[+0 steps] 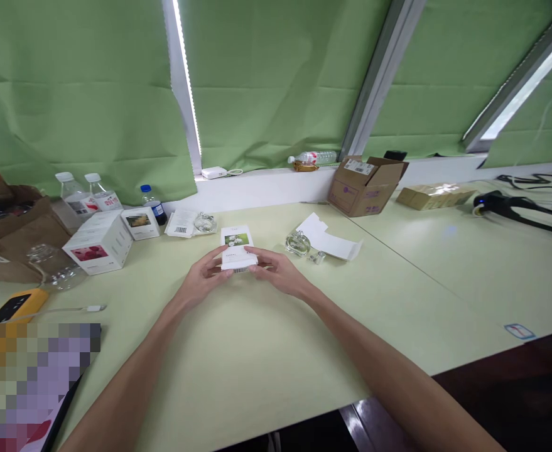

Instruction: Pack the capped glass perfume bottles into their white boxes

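Observation:
A small white box (238, 258) with a barcode on its near side is held between my two hands. My left hand (205, 276) grips its left end, fingers on top and thumb at the near edge. On the other end, my right hand (278, 271) closes in the same way. Just behind it, a white card or box with a white-flower picture (237, 239) shows, partly covered by the held box; whether the two are joined I cannot tell. To the right are a clear glass bottle (297, 243), a small clear stopper-like piece (318, 257) and an unfolded white carton (335, 242).
At left stand a white box with a red picture (99, 243), a smaller white box (140, 223) and several plastic bottles (102, 193). Another glass piece (205, 222) lies on flattened white packaging (180, 223). An opened cardboard box (365, 186) stands behind right. A yellow device (19, 306) lies left.

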A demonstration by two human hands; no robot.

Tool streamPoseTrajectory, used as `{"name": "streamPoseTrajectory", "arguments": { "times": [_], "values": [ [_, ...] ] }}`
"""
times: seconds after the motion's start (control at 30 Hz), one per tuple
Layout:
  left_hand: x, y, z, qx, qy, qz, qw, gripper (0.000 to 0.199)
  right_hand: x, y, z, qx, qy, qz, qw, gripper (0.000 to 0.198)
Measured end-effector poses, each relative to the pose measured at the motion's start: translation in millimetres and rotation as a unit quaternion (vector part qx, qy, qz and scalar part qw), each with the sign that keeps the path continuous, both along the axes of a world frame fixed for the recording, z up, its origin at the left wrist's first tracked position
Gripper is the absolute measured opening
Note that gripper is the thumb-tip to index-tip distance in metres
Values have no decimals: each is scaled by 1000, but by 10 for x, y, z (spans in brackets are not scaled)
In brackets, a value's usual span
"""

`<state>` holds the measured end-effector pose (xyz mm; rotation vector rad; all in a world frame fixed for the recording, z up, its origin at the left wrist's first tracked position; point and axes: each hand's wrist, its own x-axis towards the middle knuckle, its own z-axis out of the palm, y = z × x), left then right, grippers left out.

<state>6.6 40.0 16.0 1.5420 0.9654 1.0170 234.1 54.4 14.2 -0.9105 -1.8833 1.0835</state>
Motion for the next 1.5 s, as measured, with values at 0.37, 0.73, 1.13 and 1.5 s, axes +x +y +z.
{"name": "streamPoseTrajectory", "arguments": {
  "times": [0.37,0.73,1.13,1.5],
  "values": [
    [12,33,-46,41,28,43,998,65,-81,-36,-46,-64,72,0,995,47],
    [24,0,6,11,-13,16,1000,69,-95,-62,-34,-35,56,-8,998,71],
    [34,-2,-11,3,-31,16,999,62,-98,-50,-41,-48,51,-11,997,54],
    [79,-12,-21,-11,-76,5,997,60,-114,-46,-73,-70,84,7,994,54]
  ]
}}
